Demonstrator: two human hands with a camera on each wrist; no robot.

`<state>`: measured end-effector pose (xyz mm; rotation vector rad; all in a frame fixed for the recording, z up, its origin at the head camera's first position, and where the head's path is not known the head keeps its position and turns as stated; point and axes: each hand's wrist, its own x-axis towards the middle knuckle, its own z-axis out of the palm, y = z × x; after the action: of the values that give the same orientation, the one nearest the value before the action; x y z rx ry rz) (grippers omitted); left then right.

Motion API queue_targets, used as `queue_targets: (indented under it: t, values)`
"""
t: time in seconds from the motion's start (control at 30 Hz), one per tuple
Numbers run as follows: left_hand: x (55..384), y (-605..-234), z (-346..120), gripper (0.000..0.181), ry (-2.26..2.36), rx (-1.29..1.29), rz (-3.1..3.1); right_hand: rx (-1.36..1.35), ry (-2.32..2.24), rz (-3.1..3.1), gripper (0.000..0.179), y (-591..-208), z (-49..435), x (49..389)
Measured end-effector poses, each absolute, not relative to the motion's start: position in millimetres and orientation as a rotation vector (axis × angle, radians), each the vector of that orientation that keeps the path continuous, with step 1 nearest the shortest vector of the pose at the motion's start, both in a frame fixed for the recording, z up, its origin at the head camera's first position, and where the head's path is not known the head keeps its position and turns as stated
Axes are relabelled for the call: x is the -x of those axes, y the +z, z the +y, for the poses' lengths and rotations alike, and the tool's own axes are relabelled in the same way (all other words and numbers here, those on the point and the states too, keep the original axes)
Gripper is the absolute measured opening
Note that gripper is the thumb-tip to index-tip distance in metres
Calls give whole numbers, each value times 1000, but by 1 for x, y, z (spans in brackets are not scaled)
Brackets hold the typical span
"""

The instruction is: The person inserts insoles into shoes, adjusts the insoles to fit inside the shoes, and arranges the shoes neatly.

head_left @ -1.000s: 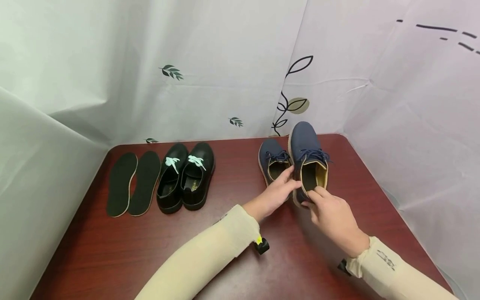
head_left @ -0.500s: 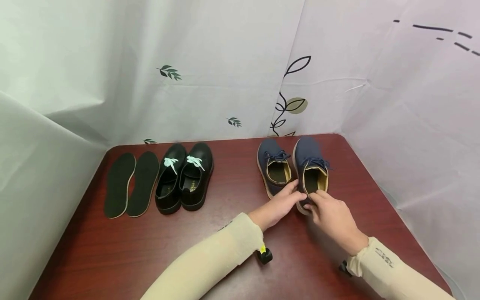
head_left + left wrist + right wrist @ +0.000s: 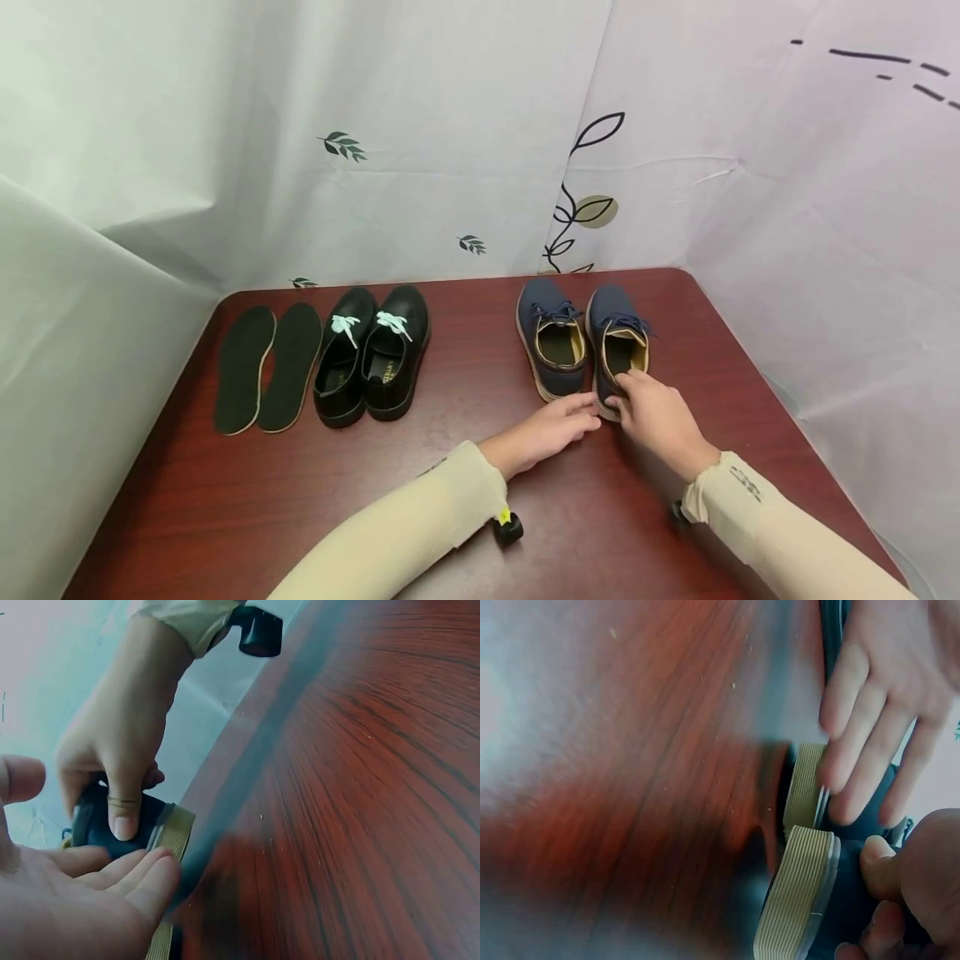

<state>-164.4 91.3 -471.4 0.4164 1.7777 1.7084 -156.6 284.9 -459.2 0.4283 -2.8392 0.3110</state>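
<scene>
Navy laced shoe (image 3: pixel 617 317), tan-soled, yellow-lined: right grip (image 3: pixel 660 421) pinches its heel (image 3: pixel 846 889); left grip (image 3: pixel 546 432), fingers extended, at seven o'clock.

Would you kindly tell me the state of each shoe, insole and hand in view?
Right navy lace-up shoe: upright, laced, held at the back
Left navy lace-up shoe: upright, laced, not gripped
Black lace-up shoes: both upright, laced, side by side
Dark insoles: outside the shoes, lying flat
Right hand: gripping the held shoe
Left hand: fingers extended near the navy pair, contact unclear
</scene>
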Motion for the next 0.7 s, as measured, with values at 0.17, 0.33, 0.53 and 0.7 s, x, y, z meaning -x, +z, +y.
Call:
queue_targets:
  t: [0.17,0.33,0.53,0.7]
  values:
    - [158,-470,75,57,1726,-376,1743,-429,319,-2880,18,-462,280,170]
    - [151,-468,59,56,1744,-349,1710,-411,329,-2910,20,-462,274,178]
    - [150,-465,34,51,1712,-375,1742,-423,325,-2973,21,-458,269,187]
    - [150,-464,14,43,1697,-418,1782,-404,312,-3023,22,-453,269,189]
